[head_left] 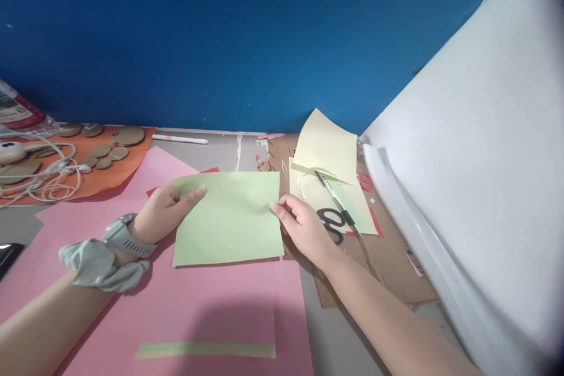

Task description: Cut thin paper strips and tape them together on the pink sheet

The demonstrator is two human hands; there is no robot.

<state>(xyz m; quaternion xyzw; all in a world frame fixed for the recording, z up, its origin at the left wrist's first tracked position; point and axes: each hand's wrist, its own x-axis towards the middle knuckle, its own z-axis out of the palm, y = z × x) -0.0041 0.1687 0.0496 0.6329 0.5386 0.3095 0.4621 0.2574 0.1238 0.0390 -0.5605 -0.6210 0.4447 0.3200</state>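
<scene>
A light green paper sheet [231, 217] is held between both hands just above a large pink sheet [198, 305]. My left hand [165, 208] pinches its upper left corner, thumb lying on top. My right hand [302, 226] grips the sheet's right edge with closed fingers. A watch and a grey scrunchie sit on my left wrist. Black scissors [331, 223] and a pen [335, 200] lie just right of my right hand on a pale yellow sheet [352, 205].
A green paper strip [205, 351] lies on the pink sheet near me. An orange sheet [110, 170] with cardboard discs and a white cable [44, 179] sits at the left. A folded yellow paper [326, 147], brown cardboard [388, 264], a blue wall and a large white roll [476, 188] are at the right.
</scene>
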